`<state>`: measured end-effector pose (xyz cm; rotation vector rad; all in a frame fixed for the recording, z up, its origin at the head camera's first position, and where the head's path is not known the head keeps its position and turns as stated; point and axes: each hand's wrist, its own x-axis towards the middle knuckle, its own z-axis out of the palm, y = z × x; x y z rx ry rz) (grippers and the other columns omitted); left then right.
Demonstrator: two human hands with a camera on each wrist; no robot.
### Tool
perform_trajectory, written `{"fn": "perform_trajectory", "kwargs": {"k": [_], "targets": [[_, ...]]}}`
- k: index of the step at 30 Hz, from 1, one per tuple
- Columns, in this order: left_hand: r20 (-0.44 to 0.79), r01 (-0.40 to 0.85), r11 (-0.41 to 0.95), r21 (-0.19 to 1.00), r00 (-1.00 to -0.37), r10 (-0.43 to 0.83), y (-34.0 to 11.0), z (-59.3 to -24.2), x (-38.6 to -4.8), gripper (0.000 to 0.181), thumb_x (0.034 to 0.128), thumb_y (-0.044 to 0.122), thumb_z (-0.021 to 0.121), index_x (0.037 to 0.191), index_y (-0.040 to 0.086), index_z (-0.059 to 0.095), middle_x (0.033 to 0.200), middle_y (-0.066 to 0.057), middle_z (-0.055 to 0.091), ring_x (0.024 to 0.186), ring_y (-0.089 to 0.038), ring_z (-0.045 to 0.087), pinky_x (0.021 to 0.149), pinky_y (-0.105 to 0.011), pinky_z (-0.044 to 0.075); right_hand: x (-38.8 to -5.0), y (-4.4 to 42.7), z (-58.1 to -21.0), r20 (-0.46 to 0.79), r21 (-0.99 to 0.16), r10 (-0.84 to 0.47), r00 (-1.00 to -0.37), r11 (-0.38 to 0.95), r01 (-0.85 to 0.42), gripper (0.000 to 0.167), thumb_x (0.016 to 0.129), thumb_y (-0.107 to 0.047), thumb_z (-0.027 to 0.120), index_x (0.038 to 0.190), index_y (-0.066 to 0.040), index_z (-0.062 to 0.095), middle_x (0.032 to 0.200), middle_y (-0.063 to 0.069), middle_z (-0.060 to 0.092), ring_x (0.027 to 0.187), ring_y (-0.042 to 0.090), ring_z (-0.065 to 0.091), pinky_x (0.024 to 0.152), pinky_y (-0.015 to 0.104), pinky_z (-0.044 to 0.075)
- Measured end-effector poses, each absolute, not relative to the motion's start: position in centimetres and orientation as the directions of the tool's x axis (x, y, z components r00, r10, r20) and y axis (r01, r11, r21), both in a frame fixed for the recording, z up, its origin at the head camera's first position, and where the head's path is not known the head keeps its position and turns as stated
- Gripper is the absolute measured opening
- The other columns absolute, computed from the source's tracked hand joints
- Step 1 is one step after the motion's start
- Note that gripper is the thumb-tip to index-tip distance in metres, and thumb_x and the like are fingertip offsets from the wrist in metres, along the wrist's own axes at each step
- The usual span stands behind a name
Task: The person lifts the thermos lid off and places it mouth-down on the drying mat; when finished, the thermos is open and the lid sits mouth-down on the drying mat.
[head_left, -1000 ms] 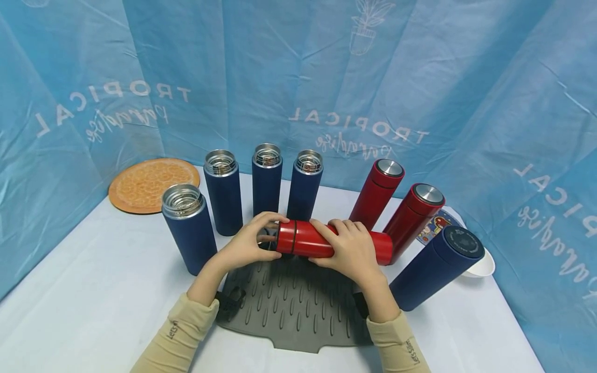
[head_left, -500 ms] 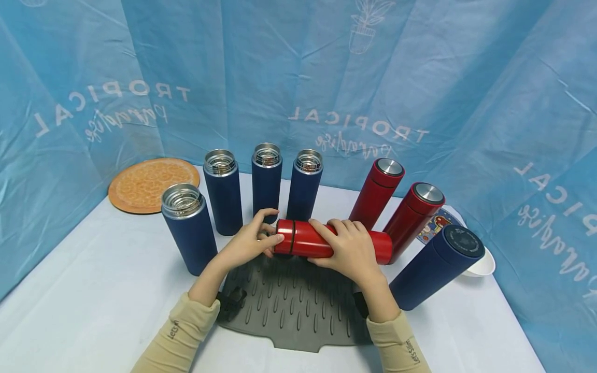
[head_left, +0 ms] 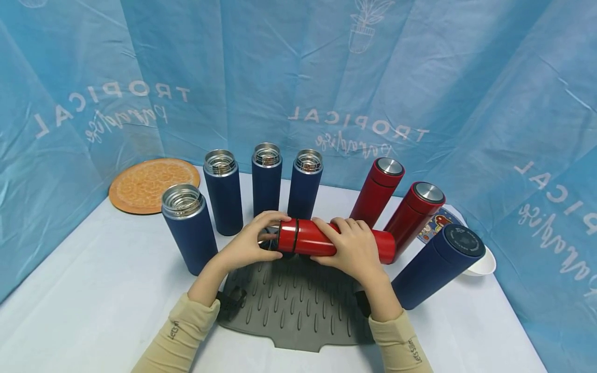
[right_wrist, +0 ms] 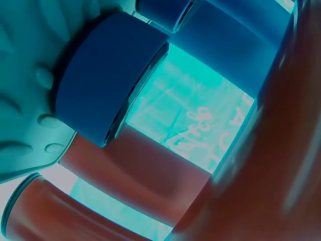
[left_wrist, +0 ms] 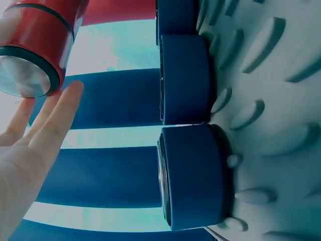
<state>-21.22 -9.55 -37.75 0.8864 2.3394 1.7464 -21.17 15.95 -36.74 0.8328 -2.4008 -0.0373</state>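
Note:
A red thermos (head_left: 314,238) lies level above the grey ridged mat (head_left: 294,316), its lid (head_left: 287,235) pointing left. My right hand (head_left: 352,248) grips the body from above, fingers over the far side and thumb at the near side. At the other end my left hand (head_left: 249,246) holds the lid between thumb and fingers. Fingertips (left_wrist: 70,98) meet the lid's rim in the left wrist view. Short blue lids (left_wrist: 195,175) stand on the mat, mostly hidden in the head view. The right wrist view shows another blue lid (right_wrist: 108,75) close to the thermos.
Several uncapped blue thermoses (head_left: 224,204) stand behind and left of the mat. Two capped red thermoses (head_left: 375,194) and a capped blue one (head_left: 436,267) stand right. An orange round board (head_left: 154,186) lies far left; a white bowl (head_left: 482,264) sits far right.
Half a second ago my left fingers had come off the lid and drawn together; now they span it again. The thermos and right hand have shifted very slightly right.

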Motion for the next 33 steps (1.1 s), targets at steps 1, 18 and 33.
{"fn": "perform_trajectory", "kwargs": {"k": [1, 18, 33], "targets": [[0.27, 0.402, 0.182, 0.898, -0.826, 0.495, -9.56, -37.77, -21.24, 0.069, 0.0725, -0.005, 0.073, 0.132, 0.01, 0.043, 0.135, -0.012, 0.035, 0.119, -0.033, 0.043, 0.094, -0.046, 0.044, -21.18, 15.95, -36.74, 0.525, 0.21, -0.575, -0.628, 0.802, -0.559, 0.076, 0.063, -0.057, 0.073, 0.13, -0.028, 0.05, 0.1, 0.008, 0.063, 0.084, 0.026, 0.06, 0.077, 0.042, 0.047], [0.095, 0.232, 0.304, 0.924, -0.909, 0.405, -9.23, -37.92, -21.39, 0.051, 0.0959, 0.035, 0.047, 0.139, 0.011, 0.033, 0.095, -0.016, 0.062, 0.073, -0.025, 0.062, 0.07, -0.045, 0.053, -21.04, 15.89, -36.62, 0.54, 0.212, -0.582, -0.608, 0.793, -0.571, 0.077, 0.062, -0.057, 0.074, 0.129, -0.027, 0.052, 0.1, 0.009, 0.063, 0.085, 0.026, 0.06, 0.077, 0.042, 0.047], [0.3, 0.421, 0.148, 0.895, -0.813, 0.498, -9.53, -37.89, -21.19, 0.063, 0.0751, 0.0, 0.073, 0.131, 0.01, 0.044, 0.137, -0.01, 0.036, 0.121, -0.031, 0.04, 0.092, -0.044, 0.045, -21.04, 15.91, -36.59, 0.536, 0.22, -0.588, -0.605, 0.79, -0.573, 0.078, 0.062, -0.057, 0.074, 0.13, -0.027, 0.051, 0.099, 0.009, 0.063, 0.085, 0.026, 0.061, 0.078, 0.042, 0.047]]}}
